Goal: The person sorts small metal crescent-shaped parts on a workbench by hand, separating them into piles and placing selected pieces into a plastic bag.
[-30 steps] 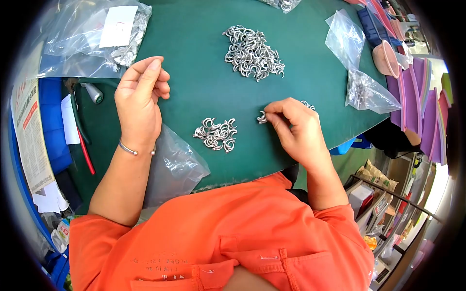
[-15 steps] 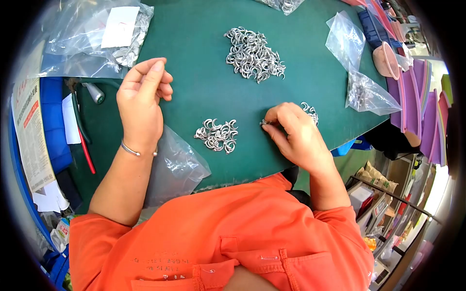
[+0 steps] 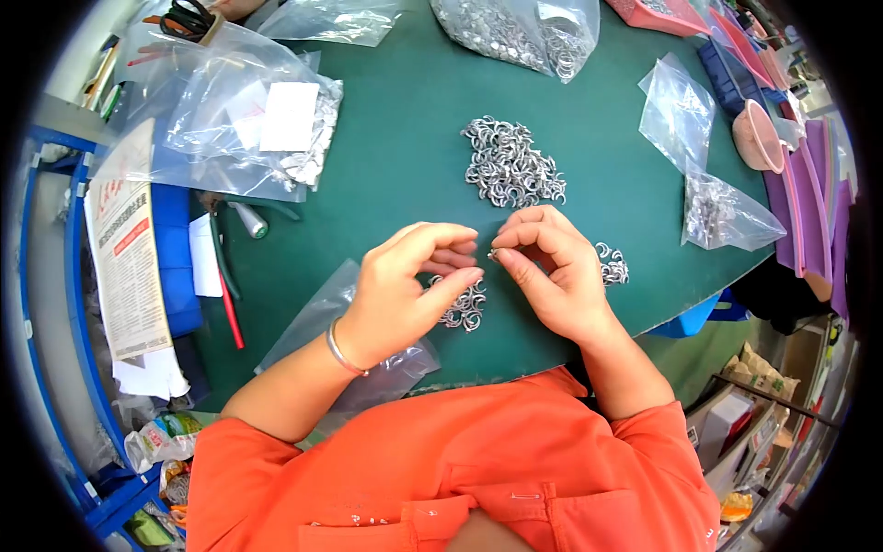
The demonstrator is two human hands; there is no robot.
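Note:
Between the thumb and fingertips of my right hand (image 3: 556, 276) is a small silvery metal piece (image 3: 493, 254), probably one of the crescents, mostly hidden by the fingers. My left hand (image 3: 405, 290) faces it with thumb and fingers apart and nothing visible in them. Beneath the left fingers lies a small pile of silvery crescent-shaped metal pieces (image 3: 471, 308), partly covered by the hand. A larger heap of the same crescents (image 3: 513, 166) sits farther back. Just right of my right hand is another small group of crescents (image 3: 614, 264).
On the green table (image 3: 395, 138) are a bag of metal parts with a white label (image 3: 290, 118), another filled bag (image 3: 501, 32) at the back and a clear bag (image 3: 713, 213) at right. Red-handled pliers (image 3: 230, 313) lie left. A flat plastic bag (image 3: 322, 313) lies near my left forearm.
My left hand has moved right and down, from raised at the left to over the small pile, close to my right hand. The view has shifted; my right hand keeps its pinch.

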